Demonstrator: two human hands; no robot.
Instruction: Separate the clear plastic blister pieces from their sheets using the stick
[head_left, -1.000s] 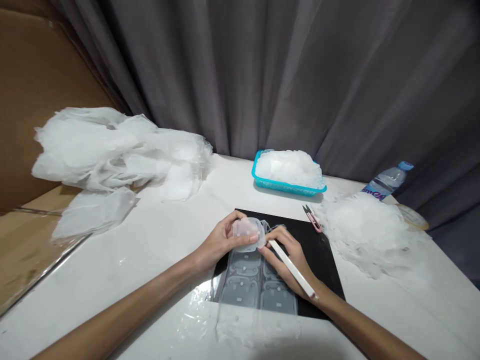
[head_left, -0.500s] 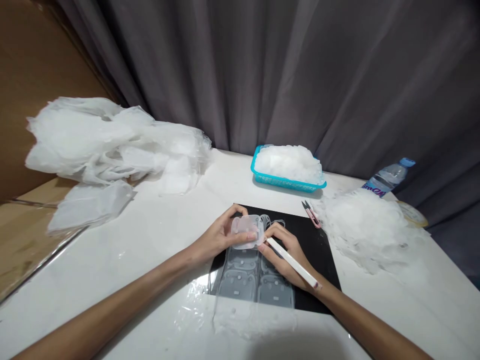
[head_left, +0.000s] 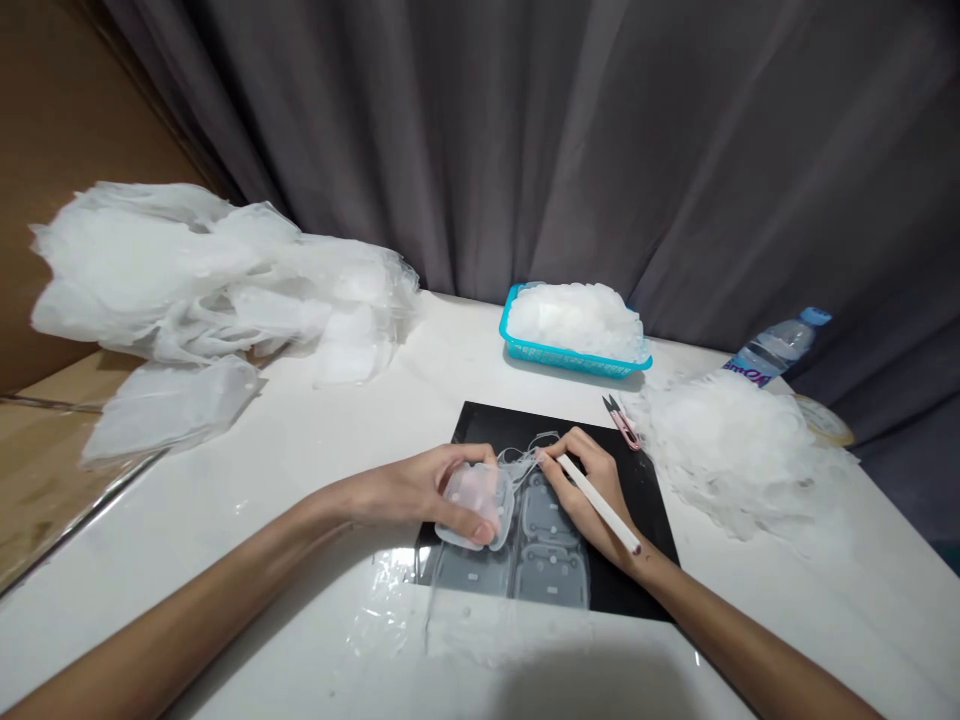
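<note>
A clear plastic sheet of moulded pieces (head_left: pixel 517 560) lies on a black mat (head_left: pixel 645 560) on the white table. My left hand (head_left: pixel 427 490) is closed on a small translucent piece (head_left: pixel 474 497), pinched between thumb and fingers over the sheet's left side. My right hand (head_left: pixel 585 490) grips a thin white pen-like tool (head_left: pixel 598 505), its tip touching the sheet's far end beside thin plastic trimmings.
A blue basket (head_left: pixel 517 347) heaped with clear pieces stands behind the mat. Pink snips (head_left: pixel 622 421) lie at the mat's right corner. A loose pile of clear pieces (head_left: pixel 727 445) is to the right, a water bottle (head_left: pixel 772 350) behind it. Heaped plastic sheets (head_left: pixel 202 280) fill the left.
My left hand has drawn the translucent piece down and to the left, away from the sheet's far end. My right hand shifted slightly up with the tool.
</note>
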